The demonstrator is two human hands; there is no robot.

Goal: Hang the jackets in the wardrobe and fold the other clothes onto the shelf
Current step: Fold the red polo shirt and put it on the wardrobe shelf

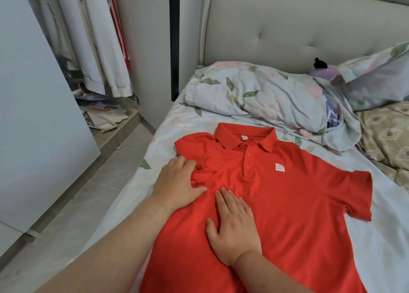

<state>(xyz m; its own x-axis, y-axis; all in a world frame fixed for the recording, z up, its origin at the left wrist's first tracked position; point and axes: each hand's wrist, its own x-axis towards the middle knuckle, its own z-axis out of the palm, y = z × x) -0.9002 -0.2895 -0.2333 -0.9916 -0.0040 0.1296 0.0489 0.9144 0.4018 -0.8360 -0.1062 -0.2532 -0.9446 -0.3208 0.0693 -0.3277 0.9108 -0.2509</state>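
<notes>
- Head view: a red shirt [287, 204] lies face up on the bed [380, 237], at centre and lower centre of the frame, with its collar toward the pillow [254, 93].
- The left hand [177, 182], left of centre, grips the bunched near sleeve [200, 173] between thumb and curled fingers.
- The right hand [234, 228], lower centre, presses flat on the chest. Its fingers are straight and close together, the thumb apart.
- The other sleeve, at right, lies spread flat.
- The wardrobe [44, 93] stands open at upper left, with white jackets [104, 49] hanging inside.
- Step in hand, as I judge it: folding the shirt, starting with the near sleeve.
- The next move probably calls for drawing that sleeve inward across the chest while the right hand pins the cloth, then smoothing the crease.
- The shelf is not in sight.
</notes>
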